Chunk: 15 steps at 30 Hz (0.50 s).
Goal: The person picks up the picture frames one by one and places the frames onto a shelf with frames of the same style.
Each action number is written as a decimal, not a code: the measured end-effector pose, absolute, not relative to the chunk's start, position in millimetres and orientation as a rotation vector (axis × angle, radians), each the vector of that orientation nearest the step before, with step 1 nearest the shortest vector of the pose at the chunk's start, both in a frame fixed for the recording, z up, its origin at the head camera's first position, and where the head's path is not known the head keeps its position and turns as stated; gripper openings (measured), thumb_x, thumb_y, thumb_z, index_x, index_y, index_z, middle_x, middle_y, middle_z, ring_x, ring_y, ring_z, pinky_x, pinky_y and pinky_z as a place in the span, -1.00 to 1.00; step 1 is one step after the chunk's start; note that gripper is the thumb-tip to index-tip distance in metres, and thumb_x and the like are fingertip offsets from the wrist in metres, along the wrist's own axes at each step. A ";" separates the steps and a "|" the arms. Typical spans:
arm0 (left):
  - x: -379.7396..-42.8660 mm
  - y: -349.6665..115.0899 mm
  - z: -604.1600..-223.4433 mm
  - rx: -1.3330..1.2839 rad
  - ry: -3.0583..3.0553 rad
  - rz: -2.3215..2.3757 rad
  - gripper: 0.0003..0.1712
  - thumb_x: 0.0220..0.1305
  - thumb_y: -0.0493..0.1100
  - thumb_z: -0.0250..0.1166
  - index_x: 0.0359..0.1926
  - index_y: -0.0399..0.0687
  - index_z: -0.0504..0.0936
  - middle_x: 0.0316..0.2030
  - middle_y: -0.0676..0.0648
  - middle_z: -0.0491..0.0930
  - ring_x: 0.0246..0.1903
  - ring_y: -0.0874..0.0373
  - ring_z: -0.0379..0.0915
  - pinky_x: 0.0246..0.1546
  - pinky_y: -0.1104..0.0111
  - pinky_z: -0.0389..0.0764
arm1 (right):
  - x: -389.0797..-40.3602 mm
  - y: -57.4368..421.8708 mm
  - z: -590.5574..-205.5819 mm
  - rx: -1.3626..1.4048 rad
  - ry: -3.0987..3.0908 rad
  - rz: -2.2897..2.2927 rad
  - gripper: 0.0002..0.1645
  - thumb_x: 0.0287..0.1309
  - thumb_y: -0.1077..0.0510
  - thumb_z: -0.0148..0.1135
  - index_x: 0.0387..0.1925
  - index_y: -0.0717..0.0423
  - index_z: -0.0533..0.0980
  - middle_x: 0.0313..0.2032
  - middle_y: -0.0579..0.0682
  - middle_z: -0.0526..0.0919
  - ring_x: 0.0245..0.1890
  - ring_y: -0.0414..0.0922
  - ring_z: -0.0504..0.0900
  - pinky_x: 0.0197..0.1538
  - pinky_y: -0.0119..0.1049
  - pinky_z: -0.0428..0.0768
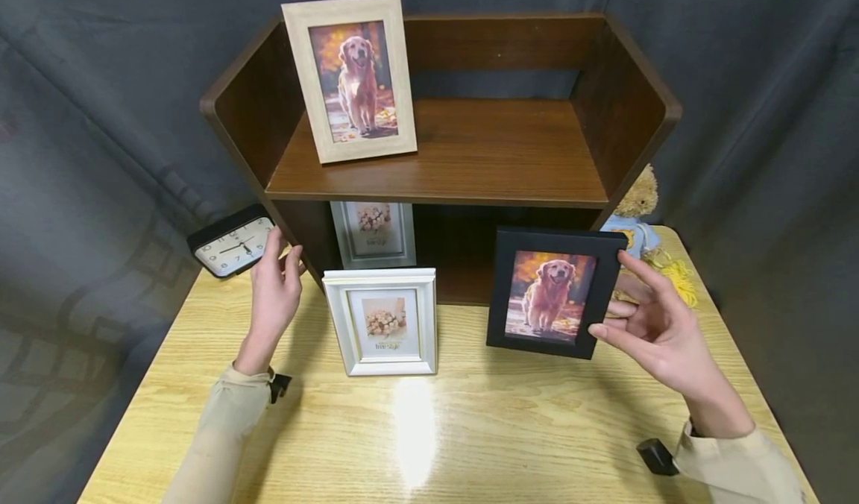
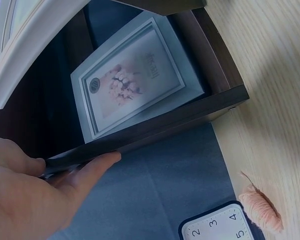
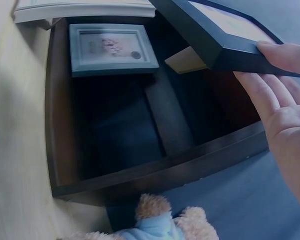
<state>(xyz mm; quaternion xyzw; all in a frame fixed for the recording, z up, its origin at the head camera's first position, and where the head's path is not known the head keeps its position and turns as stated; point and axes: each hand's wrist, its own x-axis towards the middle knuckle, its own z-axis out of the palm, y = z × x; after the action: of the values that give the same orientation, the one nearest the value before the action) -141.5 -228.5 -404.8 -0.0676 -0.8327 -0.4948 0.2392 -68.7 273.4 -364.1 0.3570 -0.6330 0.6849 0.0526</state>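
Note:
My right hand [image 1: 664, 332] pinches the right edge of a black picture frame [image 1: 609, 288] with a dog photo, fingertips at the top corner and thumb lower down. The frame is held in front of the shelf's lower right. My left hand [image 1: 274, 288] grips the front edge of the left side panel of a dark brown wooden shelf [image 1: 470, 183]; the left wrist view shows digits [image 2: 102, 162] on both sides of the panel. A white frame [image 1: 426, 325] stands on the table before the shelf. Inside the lower compartment, a grey-blue frame [image 3: 107, 68] leans back.
On the upper shelf board stands a beige frame [image 1: 406, 94] with a dog photo. A black-cased clock [image 1: 235, 247] tilts beside the shelf's left side, and pink yarn [image 2: 259, 209] lies near it. At the right are a teddy bear [image 1: 637, 198] and yellow yarn [image 1: 678, 276].

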 end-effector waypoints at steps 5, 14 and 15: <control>-141.3 -228.5 -404.7 -0.180 -2.286 -1.346 -0.53 0.62 -0.48 0.03 0.46 -0.31 0.42 0.30 -0.37 0.56 0.27 -0.20 0.52 0.03 0.54 0.66 | -70.7 269.0 -355.6 1.082 -1.910 2.077 0.09 0.28 0.40 0.45 0.66 0.28 0.04 0.46 0.13 0.50 0.21 -0.06 0.70 0.11 -0.29 0.70; -141.7 -228.3 -405.3 -0.181 -2.280 -1.345 -0.54 0.62 -0.48 0.03 0.44 -0.31 0.44 0.28 -0.37 0.58 0.27 -0.19 0.53 0.04 0.48 0.68 | -79.8 261.0 -344.0 1.138 -1.786 2.097 0.09 0.25 0.43 0.47 0.66 0.26 0.08 0.44 0.20 0.52 0.19 0.00 0.72 0.09 -0.24 0.71; -141.7 -228.4 -405.4 -0.179 -2.280 -1.343 -0.55 0.62 -0.48 0.03 0.43 -0.31 0.44 0.28 -0.37 0.58 0.27 -0.19 0.53 0.05 0.44 0.69 | -81.0 260.4 -342.2 1.145 -1.763 2.102 0.09 0.23 0.44 0.48 0.65 0.26 0.10 0.43 0.21 0.52 0.19 0.02 0.72 0.09 -0.23 0.70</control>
<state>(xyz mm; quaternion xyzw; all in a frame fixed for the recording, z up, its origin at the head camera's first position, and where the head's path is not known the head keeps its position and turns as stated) -141.7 -228.4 -405.4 -0.0655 -0.8341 -0.4914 0.2420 -81.0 260.4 -342.2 0.3837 -0.5909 0.7046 0.0845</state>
